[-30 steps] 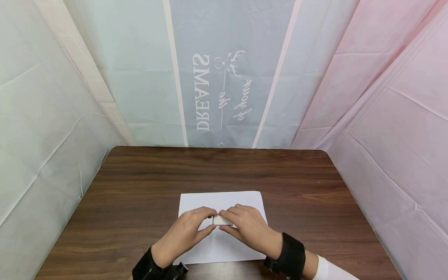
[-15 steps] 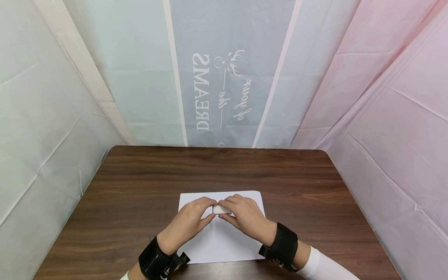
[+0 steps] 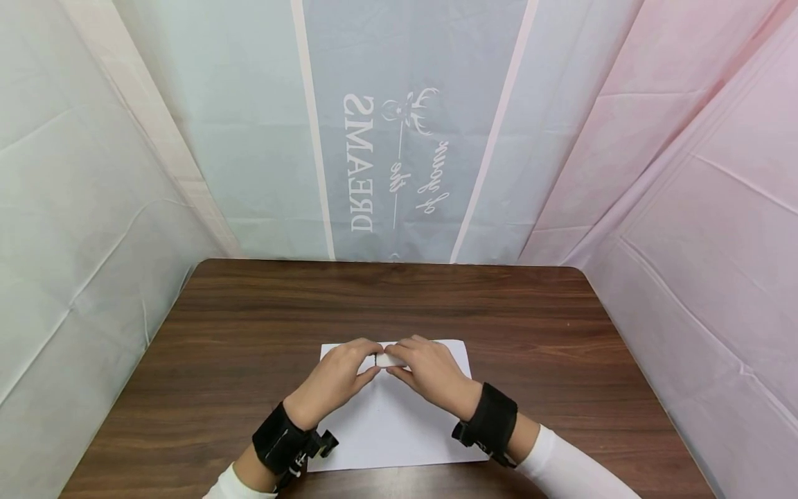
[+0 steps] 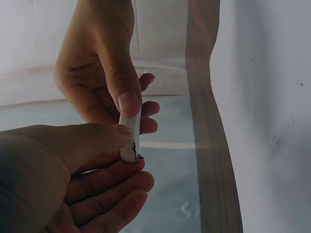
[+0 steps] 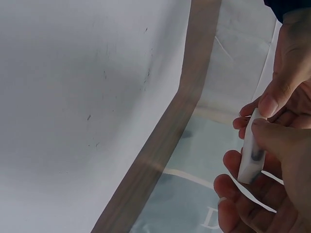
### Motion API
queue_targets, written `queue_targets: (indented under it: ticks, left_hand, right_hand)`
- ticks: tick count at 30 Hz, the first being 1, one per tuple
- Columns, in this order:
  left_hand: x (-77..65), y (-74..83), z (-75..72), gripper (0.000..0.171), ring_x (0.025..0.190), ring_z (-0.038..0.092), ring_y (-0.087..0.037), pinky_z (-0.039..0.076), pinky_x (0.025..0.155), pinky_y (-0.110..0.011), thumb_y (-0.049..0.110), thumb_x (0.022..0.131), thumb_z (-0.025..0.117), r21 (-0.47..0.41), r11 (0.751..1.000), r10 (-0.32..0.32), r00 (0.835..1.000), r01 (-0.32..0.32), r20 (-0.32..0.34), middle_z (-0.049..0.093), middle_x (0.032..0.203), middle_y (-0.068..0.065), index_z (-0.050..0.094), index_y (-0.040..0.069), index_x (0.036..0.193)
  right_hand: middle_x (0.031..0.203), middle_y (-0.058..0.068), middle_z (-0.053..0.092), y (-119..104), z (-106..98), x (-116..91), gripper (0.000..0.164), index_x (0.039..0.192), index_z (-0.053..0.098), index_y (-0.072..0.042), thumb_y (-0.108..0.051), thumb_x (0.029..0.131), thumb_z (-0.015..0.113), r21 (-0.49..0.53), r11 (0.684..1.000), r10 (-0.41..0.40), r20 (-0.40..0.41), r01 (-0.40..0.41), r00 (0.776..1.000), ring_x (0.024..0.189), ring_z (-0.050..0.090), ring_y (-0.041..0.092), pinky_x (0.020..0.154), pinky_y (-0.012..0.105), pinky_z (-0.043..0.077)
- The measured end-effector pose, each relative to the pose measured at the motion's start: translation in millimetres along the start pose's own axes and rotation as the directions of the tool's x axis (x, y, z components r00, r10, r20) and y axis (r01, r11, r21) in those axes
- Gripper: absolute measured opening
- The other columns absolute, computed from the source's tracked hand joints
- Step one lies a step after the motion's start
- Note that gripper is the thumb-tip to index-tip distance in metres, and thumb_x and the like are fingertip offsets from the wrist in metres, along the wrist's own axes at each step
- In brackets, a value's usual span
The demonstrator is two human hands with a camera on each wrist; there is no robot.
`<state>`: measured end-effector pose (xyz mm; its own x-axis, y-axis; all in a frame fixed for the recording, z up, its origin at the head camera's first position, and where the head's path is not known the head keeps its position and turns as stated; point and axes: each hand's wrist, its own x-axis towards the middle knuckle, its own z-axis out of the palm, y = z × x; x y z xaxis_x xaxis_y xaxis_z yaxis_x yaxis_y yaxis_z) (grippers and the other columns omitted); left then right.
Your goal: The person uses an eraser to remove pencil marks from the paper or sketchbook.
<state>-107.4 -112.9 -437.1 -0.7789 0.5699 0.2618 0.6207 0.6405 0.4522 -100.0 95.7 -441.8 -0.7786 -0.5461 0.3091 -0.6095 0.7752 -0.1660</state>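
A small white eraser (image 3: 390,360) with dark smudges is held by both hands above the far part of a white sheet of paper (image 3: 393,430). My left hand (image 3: 337,378) pinches its left end between thumb and fingertips. From the other side, my right hand (image 3: 436,371) grips the right end the same way. The left wrist view shows the eraser (image 4: 130,138) with a dark mark near its end and both thumbs on it. Dark smudging also shows on the eraser (image 5: 251,153) in the right wrist view. Small dark specks dot the paper (image 5: 73,97).
The paper lies near the front edge of a brown wood-grain table (image 3: 262,312). Cloth hangings surround the table, with a printed blue-grey curtain (image 3: 405,55) at the back and a pink one (image 3: 698,242) on the right. Each wrist wears a black strap (image 3: 492,423).
Both hands have moved forward together with the eraser, from the middle of the paper towards its far edge. Their hold on it looks the same.
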Motion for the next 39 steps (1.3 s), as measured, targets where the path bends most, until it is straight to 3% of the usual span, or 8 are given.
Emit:
queue_targets:
  ticks: [10,16,22,31,39]
  left_hand:
    - [13.5,-15.9,3.7,0.027,0.109,0.071,-0.021,0.06,0.09,-0.035,0.011,0.089,0.076,-0.025,0.999,-0.02,0.999,0.02,0.03,0.075,0.114,-0.007,0.071,0.006,0.116]
    - [21.8,-27.1,3.8,0.027,0.108,0.071,-0.021,0.06,0.09,-0.036,0.009,0.09,0.075,-0.086,0.994,-0.062,0.994,0.069,0.089,0.074,0.114,-0.006,0.071,0.007,0.116]
    - [29.5,-34.7,2.4,0.026,0.106,0.073,-0.025,0.061,0.088,-0.036,0.005,0.09,0.075,-0.127,0.988,-0.075,0.992,0.087,0.1,0.073,0.114,-0.011,0.07,0.003,0.115]
    - [40.6,-43.6,3.4,0.023,0.097,0.072,-0.02,0.06,0.076,-0.036,0.012,0.088,0.078,0.016,0.992,-0.123,0.989,0.122,0.084,0.076,0.107,-0.006,0.073,0.01,0.111]
    - [47.6,-51.0,4.0,0.023,0.093,0.072,-0.02,0.059,0.071,-0.034,0.013,0.088,0.078,0.085,0.988,-0.137,0.986,0.129,0.093,0.076,0.108,-0.005,0.072,0.01,0.111]
  right_hand:
    - [0.099,-0.006,0.076,8.8,10.8,15.4,0.026,0.112,0.075,-0.018,-0.031,0.09,0.077,0.017,1.0,0.017,0.028,-0.017,0.999,0.084,0.068,0.01,0.059,0.022,0.053]
    - [0.098,-0.004,0.076,12.2,16.7,25.3,0.025,0.112,0.076,-0.017,-0.03,0.09,0.077,0.026,0.999,0.035,0.058,-0.037,0.998,0.085,0.069,0.011,0.058,0.02,0.051]
    - [0.099,-0.004,0.077,14.9,19.5,35.1,0.025,0.112,0.075,-0.017,-0.03,0.091,0.076,0.022,0.999,0.047,0.072,-0.048,0.996,0.085,0.07,0.012,0.058,0.02,0.051]
    - [0.103,-0.003,0.077,20.1,28.8,49.4,0.021,0.111,0.076,-0.018,-0.029,0.093,0.074,0.027,0.995,0.095,0.111,-0.099,0.989,0.087,0.071,0.014,0.062,0.025,0.055]
    - [0.104,-0.001,0.075,24.6,36.2,61.3,0.026,0.116,0.075,-0.018,-0.028,0.093,0.074,-0.004,0.994,0.104,0.144,-0.105,0.984,0.088,0.071,0.016,0.06,0.024,0.053]
